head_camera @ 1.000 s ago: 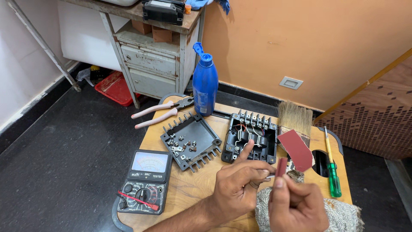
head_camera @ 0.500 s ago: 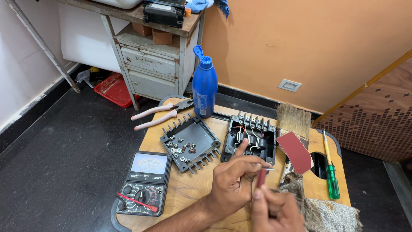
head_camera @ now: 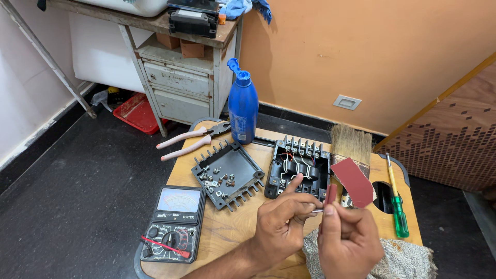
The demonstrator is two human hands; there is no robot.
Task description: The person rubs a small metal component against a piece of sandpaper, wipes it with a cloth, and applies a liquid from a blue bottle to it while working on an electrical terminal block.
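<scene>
Hands meet above the rounded wooden bench [head_camera: 227,232]: left hand [head_camera: 281,219] pinches a thin small metal piece [head_camera: 316,211], right hand [head_camera: 347,240] grasps a folded strip of rough reddish-brown sandpaper [head_camera: 330,195] touching it, near the ribbed black plastic terminal box [head_camera: 298,168].

A blue bottle [head_camera: 243,108] stands upright at the upper middle of the wooden bench [head_camera: 232,232]. Pink-handled pliers [head_camera: 188,140] lie to its left. A multimeter [head_camera: 173,223] sits at lower left, a green screwdriver [head_camera: 397,204] at right, a bristle brush [head_camera: 351,144] above it, and a red tray [head_camera: 135,111] on the floor at upper left.
</scene>
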